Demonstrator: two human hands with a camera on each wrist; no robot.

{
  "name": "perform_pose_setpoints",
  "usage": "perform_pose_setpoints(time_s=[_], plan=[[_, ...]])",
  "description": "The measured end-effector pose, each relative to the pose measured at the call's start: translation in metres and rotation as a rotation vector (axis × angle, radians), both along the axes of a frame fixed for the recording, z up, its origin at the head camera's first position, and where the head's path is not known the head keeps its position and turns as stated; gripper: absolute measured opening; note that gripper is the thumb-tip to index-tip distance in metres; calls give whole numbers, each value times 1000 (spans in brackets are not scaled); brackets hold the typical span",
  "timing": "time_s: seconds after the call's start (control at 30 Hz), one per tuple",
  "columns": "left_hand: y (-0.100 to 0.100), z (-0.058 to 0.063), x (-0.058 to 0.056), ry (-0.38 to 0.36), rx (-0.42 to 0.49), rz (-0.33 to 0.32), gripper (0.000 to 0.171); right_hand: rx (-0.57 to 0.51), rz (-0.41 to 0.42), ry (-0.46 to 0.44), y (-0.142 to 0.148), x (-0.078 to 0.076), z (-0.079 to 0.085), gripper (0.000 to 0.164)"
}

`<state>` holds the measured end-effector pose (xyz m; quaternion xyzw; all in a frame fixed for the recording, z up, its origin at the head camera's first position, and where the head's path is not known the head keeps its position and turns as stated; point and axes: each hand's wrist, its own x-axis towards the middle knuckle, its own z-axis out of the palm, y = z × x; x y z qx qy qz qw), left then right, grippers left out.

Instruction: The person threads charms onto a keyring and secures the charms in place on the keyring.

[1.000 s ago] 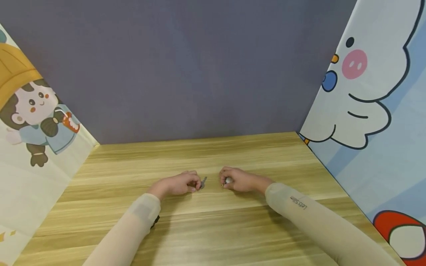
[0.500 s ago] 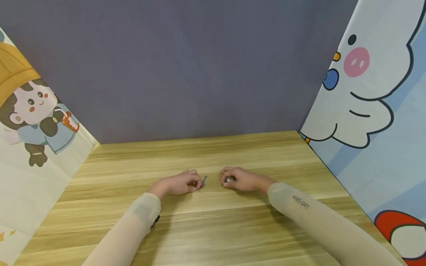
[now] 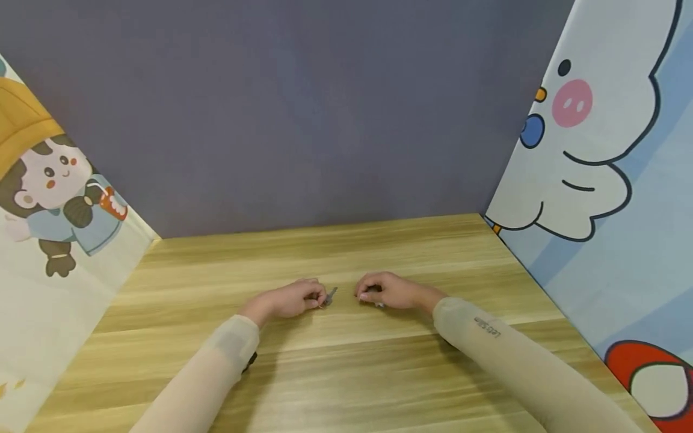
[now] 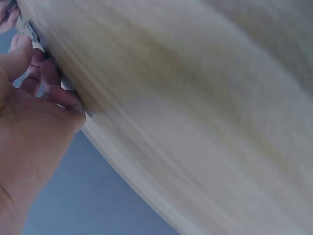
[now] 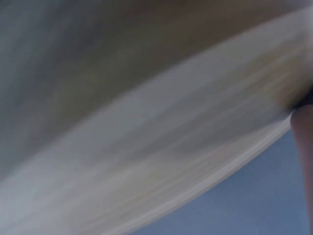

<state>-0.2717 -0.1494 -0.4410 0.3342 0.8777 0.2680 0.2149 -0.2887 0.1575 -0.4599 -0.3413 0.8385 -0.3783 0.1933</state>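
Observation:
In the head view my left hand (image 3: 295, 298) rests low at the table's middle, thumb and forefinger pinching a small grey key (image 3: 331, 295) near its bow. A thin ring seems to show at those fingertips. Across a short gap, my right hand (image 3: 387, 290) has its fingers curled, thumb against forefinger. Under that hand a small white-and-bluish object (image 3: 379, 305) peeks out; most of it is hidden, so its kind is unclear. The left wrist view shows the left hand (image 4: 36, 93) with a dark metal bit past its fingertips. Only an edge of the right hand (image 5: 304, 161) enters the right wrist view.
A wood-grain table (image 3: 335, 367) spreads under both arms. Behind it rises a dark grey panel (image 3: 319, 114). Cartoon-printed panels stand at the left (image 3: 70, 198) and right (image 3: 585, 174). Pale sleeves cover both forearms.
The white object, seen inside the right hand's curl before, now shows below that hand. The right fingers have shifted slightly; the left hand and key stay nearly still.

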Motion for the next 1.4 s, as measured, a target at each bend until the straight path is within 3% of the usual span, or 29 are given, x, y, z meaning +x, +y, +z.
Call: perform_pose_setpoints(time_s=[0.1, 0.2, 0.3, 0.37, 0.6, 0.8, 0.97, 1.17, 1.3, 1.4], plan=[[0, 2, -1, -12, 87, 70, 12, -28, -32, -74, -4, 2, 0, 21], [4, 12, 0, 17, 211, 188, 12, -70, -65, -117, -4, 3, 3, 24], [10, 26, 1, 80, 342, 293, 12, -105, -98, -96, -4, 4, 11, 26], [14, 36, 3, 119, 395, 322, 13, -122, -130, -66, -5, 6, 21, 27], [25, 58, 15, 185, 423, 299, 11, -244, -213, -71, -6, 16, 67, 20], [33, 68, 26, 144, 507, 256, 8, -361, -222, -77, -8, 24, 92, 17], [41, 73, 33, 52, 611, 246, 10, -391, -260, -69, -13, 30, 99, 18], [52, 78, 39, -88, 778, 267, 10, -431, -370, -59, -21, 40, 100, 19], [57, 78, 41, -121, 841, 290, 8, -480, -393, -15, -25, 46, 98, 21], [56, 77, 42, -124, 828, 294, 7, -499, -384, 38, -26, 48, 98, 19]])
